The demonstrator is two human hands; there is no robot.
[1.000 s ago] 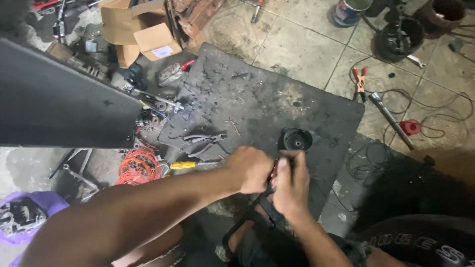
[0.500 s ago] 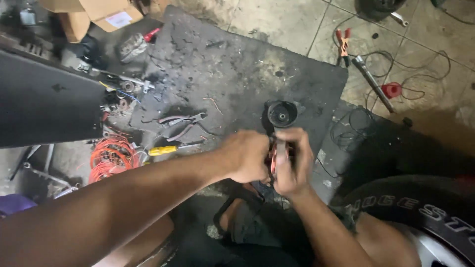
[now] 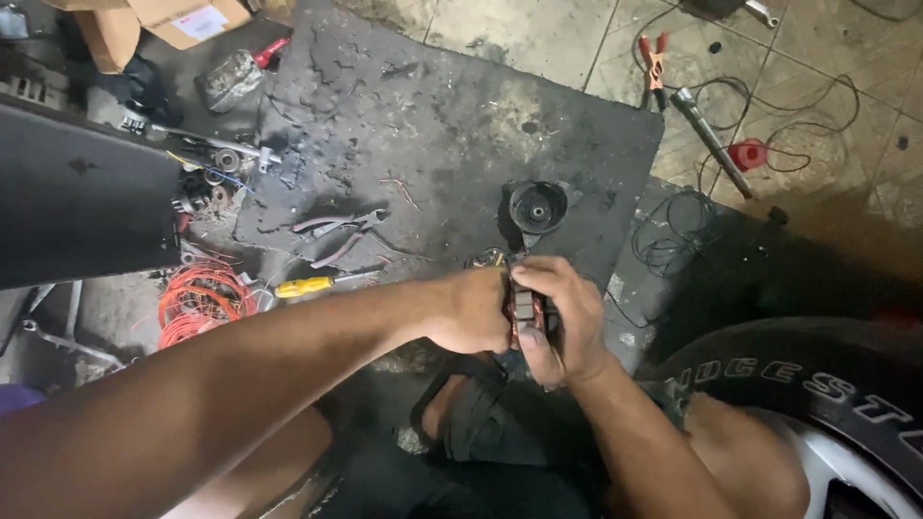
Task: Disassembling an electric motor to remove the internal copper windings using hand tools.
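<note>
My left hand (image 3: 473, 309) and my right hand (image 3: 562, 312) close together around a small round wound part with copper-red coils and grey metal segments (image 3: 526, 309), held over the dark rubber mat (image 3: 452, 106). Both hands grip it, the left from the left side, the right wrapped over its right side and underneath. A few thin wires stick out of its top near my fingertips. Just beyond the hands a black round housing (image 3: 537, 207) lies on the mat. Most of the held part is hidden by my fingers.
Pliers (image 3: 338, 226) and a yellow-handled screwdriver (image 3: 306, 285) lie on the mat's left edge beside a coil of orange wire (image 3: 199, 300). A car tyre (image 3: 817, 384) sits at lower right. A red clamp (image 3: 656, 53), metal bar (image 3: 709, 139), cables and cardboard boxes (image 3: 183, 21) lie farther off.
The view has shifted so the hands sit lower and more central. Both hands keep hold of the wound part, and the tyre has come further into view at the right.
</note>
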